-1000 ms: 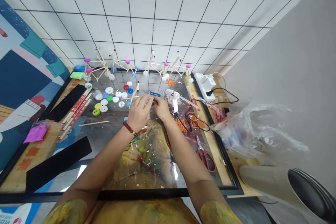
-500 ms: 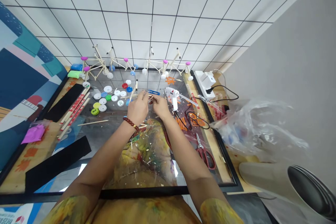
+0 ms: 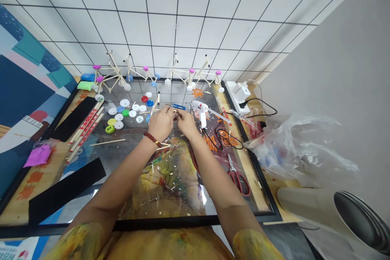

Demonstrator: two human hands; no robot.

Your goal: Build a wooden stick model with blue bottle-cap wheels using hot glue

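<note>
My left hand (image 3: pixel 161 122), with a beaded bracelet at the wrist, is closed around a small frame of thin wooden sticks (image 3: pixel 154 107). One upright of the frame carries a black-tipped crosspiece (image 3: pixel 159 96). Close against it, my right hand (image 3: pixel 186 123) pinches at the same spot, its fingertips meeting those of the left; what they grip is mostly hidden. Just beyond the fingers lies a blue utility knife (image 3: pixel 177 106). A white glue gun (image 3: pixel 200 110) rests to the right of my right hand. Bottle caps (image 3: pixel 132 113) in several colours are spread left of my left hand.
Stick-built bicycle models (image 3: pixel 117 75) line the back by the tiled wall. Red-handled scissors (image 3: pixel 238 178), a power strip (image 3: pixel 237 95) and a clear plastic bag (image 3: pixel 292 146) are on the right. Bundled sticks (image 3: pixel 87 126) and black strips (image 3: pixel 68 191) lie left.
My hands stay together at nearly the same place, with only a slight shift of the fingers and left wrist. The objects around them have not moved.
</note>
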